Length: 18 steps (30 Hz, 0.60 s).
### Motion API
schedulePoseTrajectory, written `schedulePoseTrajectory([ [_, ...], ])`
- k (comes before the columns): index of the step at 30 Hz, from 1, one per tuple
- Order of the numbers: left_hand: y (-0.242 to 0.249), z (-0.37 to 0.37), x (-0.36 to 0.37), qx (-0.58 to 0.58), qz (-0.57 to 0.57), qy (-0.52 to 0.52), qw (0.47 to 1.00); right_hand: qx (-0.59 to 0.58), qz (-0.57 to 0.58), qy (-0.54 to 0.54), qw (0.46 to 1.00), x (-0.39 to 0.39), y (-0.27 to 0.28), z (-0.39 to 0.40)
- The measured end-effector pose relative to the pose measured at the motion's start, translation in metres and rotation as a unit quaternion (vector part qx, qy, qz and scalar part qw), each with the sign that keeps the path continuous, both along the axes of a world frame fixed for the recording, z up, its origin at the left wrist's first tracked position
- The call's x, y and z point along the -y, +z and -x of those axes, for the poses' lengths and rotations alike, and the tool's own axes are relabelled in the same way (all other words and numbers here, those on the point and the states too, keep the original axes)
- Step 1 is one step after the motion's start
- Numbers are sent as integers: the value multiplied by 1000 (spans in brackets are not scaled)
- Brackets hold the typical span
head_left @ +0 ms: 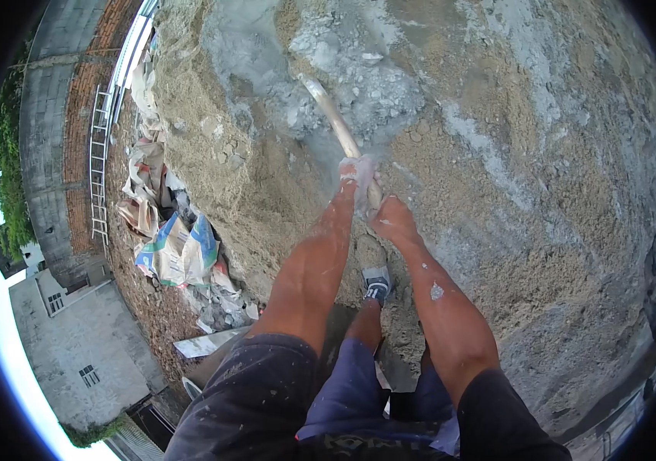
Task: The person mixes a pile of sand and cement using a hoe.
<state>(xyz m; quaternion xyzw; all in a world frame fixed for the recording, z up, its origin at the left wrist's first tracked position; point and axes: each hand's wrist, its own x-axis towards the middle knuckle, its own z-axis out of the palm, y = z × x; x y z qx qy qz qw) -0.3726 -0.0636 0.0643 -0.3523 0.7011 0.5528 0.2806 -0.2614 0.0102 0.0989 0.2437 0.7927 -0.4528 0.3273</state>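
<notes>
Both of my hands are wrapped round a long, slightly curved wooden tool handle [329, 115]. My left hand [358, 168], coated in pale powder or partly covered by something whitish, grips it farther out. Closer to my body, my right hand [395, 219] is closed near the handle's end. The far end reaches into loose grey cement-like powder and lumps [366, 84]; the tool's head is hidden there, so its kind cannot be told. Brown sand [266, 177] lies around and under the grey material.
My shoe [376, 283] stands on the sand below my hands. Crumpled paper sacks [178, 250] lie along the pile's left edge. Farther left, a ladder [100, 165] leans near a brick and block wall [51, 146]. A grey building [86, 346] is at lower left.
</notes>
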Motion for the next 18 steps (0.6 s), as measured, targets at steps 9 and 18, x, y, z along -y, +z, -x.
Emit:
schedulePoseTrajectory([
  [9, -28, -164, -72, 142, -42, -78, 986, 64, 37, -7, 997, -93, 27, -157],
  [18, 19, -320, -223, 283, -218, 1, 934, 110, 33, -124, 986, -253, 197, -364],
])
